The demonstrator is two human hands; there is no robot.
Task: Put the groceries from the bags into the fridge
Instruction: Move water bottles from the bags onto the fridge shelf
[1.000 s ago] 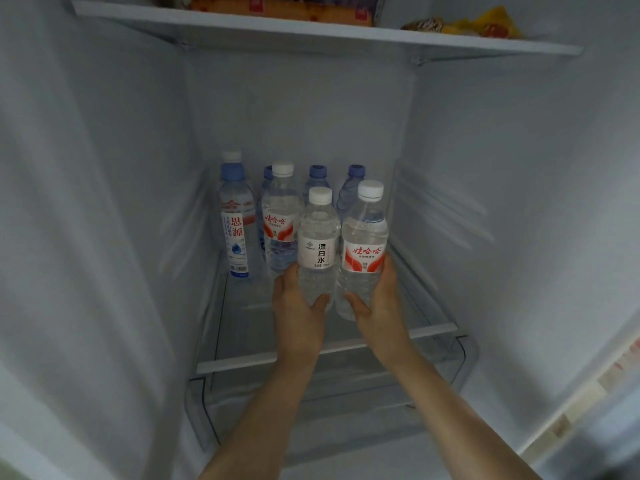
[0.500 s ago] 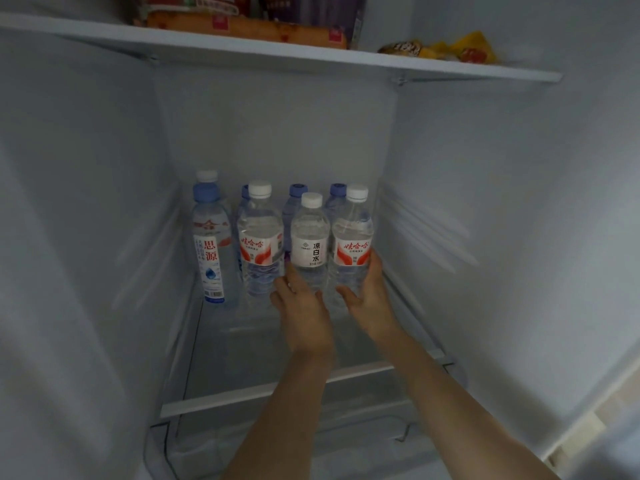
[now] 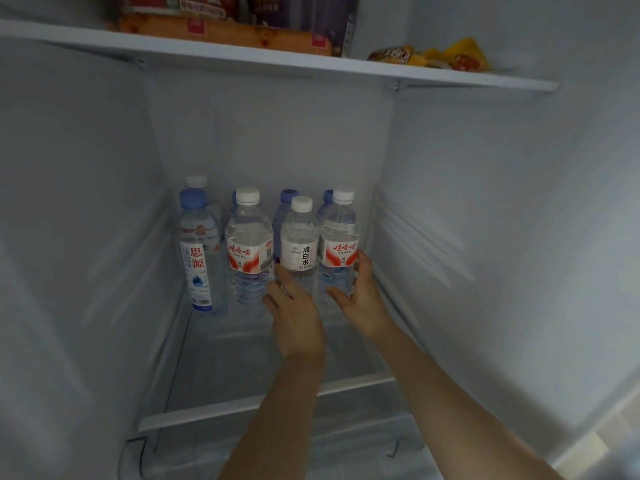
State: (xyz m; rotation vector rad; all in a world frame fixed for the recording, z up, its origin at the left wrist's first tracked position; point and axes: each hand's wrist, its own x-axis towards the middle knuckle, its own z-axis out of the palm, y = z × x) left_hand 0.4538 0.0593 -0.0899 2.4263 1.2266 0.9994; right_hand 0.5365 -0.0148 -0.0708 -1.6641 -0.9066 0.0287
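While both arms reach deep into the fridge, the water bottles stand upright in a cluster at the back of the glass shelf [image 3: 263, 403]. Farthest left is the blue-capped bottle [image 3: 198, 251] with a blue and white label, a white-capped one partly hidden just behind it. Next comes a white-capped bottle with a red label [image 3: 248, 251], standing free. Behind the front row, further blue-capped bottles show only their caps and shoulders. The left hand [image 3: 294, 313] has its thumb and fingers curled round the lower part of the white-label bottle [image 3: 300, 244], with one finger lying close to the red-label bottle on its left; whether it touches that one cannot be told. Just beside it on the right, touching or nearly so, stands the second red-label bottle [image 3: 340, 244], and the right hand [image 3: 360, 292] wraps round its lower half, fingers at the right side and thumb in front. Above, the upper shelf [image 3: 450, 76] carries a long orange sausage pack [image 3: 228, 34], dark boxes behind it, and yellow snack packets [image 3: 436, 57] toward the right.
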